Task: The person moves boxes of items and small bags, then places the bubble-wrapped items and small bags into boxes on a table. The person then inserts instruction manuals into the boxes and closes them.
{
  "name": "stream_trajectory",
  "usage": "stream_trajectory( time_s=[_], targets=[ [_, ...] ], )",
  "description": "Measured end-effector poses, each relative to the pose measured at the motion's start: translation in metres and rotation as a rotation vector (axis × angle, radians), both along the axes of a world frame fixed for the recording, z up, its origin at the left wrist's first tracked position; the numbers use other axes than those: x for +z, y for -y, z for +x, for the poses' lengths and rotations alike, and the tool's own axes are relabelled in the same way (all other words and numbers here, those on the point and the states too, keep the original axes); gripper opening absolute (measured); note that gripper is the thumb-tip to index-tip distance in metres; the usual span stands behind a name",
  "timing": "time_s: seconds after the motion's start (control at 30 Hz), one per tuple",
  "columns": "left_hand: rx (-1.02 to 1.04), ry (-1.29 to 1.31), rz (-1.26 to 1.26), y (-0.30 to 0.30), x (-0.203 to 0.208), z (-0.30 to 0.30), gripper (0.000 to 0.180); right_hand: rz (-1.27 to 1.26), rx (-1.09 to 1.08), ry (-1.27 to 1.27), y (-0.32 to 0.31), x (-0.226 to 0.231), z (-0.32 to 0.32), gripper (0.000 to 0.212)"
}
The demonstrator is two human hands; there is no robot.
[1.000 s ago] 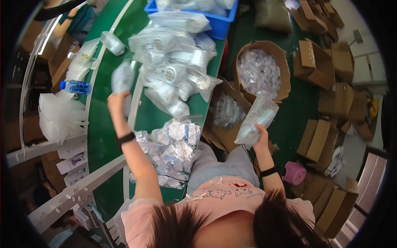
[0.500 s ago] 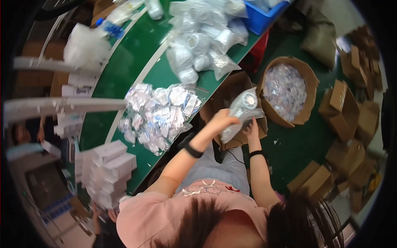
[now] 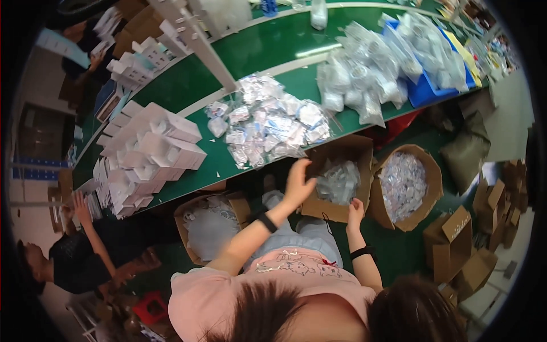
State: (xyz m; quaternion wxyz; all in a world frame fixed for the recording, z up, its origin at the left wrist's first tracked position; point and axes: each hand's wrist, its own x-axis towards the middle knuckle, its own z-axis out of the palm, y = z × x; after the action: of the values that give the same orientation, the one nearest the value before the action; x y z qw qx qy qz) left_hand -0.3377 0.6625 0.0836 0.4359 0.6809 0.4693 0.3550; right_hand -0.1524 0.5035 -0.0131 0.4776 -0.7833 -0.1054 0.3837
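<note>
My left hand [image 3: 298,186] is raised at the left side of a cardboard box [image 3: 325,211], with its fingers apart and nothing visible in them. Inside the box lie clear plastic packs [image 3: 339,182]. My right hand [image 3: 355,214] is at the box's near right corner, its fingers drawn together; what they hold, if anything, I cannot make out. Up on the green table [image 3: 239,50], beyond my left hand, spreads a heap of small white-and-blue plastic packets [image 3: 273,122]. Farther right on the table are clear bags with white round items [image 3: 362,74].
A box of small clear packets [image 3: 403,185] stands right of the first box. Left of my legs is a box with whitish plastic [image 3: 211,228]. White cartons [image 3: 154,151] are stacked on the table's left. A blue bin [image 3: 424,94] is at the right. Another person [image 3: 82,251] is at the left.
The clear plastic bag with a round white item has left my hands. My left hand is now empty above the box. The view has turned, bringing more of the table's right end into sight.
</note>
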Motion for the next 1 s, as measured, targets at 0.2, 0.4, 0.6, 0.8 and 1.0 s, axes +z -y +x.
stream_trajectory(
  time_s=[0.2, 0.4, 0.6, 0.8, 1.0],
  targets=[
    [0.567, -0.201, 0.188, -0.087, -0.009, -0.167, 0.051, 0.353, 0.646, 0.972, -0.168, 0.109, -0.099, 0.059],
    [0.698, -0.398, 0.233, -0.183, -0.061, -0.204, 0.061, -0.097, 0.573, 1.051, -0.272, 0.094, -0.156, 0.073],
    [0.318, -0.464, 0.117, -0.206, -0.069, -0.132, 0.066, -0.093, 0.532, 1.133, -0.307, 0.07, -0.148, 0.073],
    [0.235, -0.341, 0.057, -0.219, -0.055, -0.105, 0.066, -0.126, 0.501, 1.044, -0.326, 0.075, -0.144, 0.069],
    [-0.007, -0.455, 0.2, -0.164, 0.005, -0.158, 0.084, 0.3, 0.571, 1.074, -0.36, 0.098, -0.149, 0.066]
  ],
)
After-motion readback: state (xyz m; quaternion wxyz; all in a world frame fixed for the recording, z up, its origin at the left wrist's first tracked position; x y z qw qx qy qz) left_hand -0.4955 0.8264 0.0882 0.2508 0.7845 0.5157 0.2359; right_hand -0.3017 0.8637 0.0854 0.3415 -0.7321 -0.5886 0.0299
